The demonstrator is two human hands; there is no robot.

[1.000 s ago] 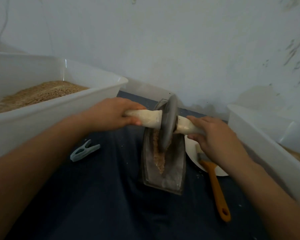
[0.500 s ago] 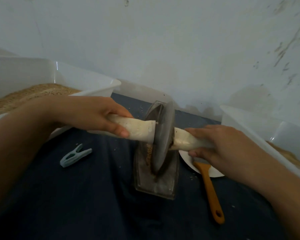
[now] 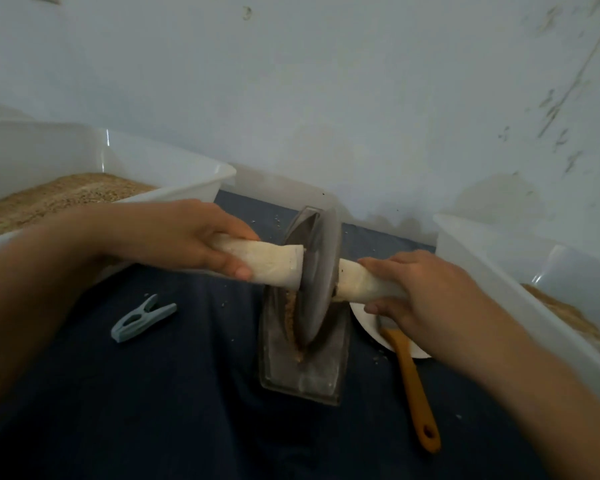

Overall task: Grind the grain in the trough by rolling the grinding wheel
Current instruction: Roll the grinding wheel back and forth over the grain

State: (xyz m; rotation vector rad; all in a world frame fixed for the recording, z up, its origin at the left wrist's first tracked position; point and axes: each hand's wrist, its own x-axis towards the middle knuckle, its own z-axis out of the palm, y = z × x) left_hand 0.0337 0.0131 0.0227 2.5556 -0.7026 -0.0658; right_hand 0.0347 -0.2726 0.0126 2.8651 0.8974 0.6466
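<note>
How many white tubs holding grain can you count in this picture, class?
2. One tub stands at the left, behind the left forearm; the other tub stands at the right, beyond the right hand, cut off by the frame edge. Others may lie out of view.

Inventory by count:

- Hands: two. Left hand (image 3: 184,237), right hand (image 3: 426,296).
- Grinding wheel (image 3: 317,278): one, with two pale handles (image 3: 274,263).
- Trough (image 3: 303,368): one, centre.
- White plastic tubs: two. Left tub (image 3: 187,174), right tub (image 3: 492,271).
- Clothes peg (image 3: 142,318): one, left of the trough.
- Brush with orange handle (image 3: 413,386): one, right.
- White plate (image 3: 368,323): one, right.
</note>
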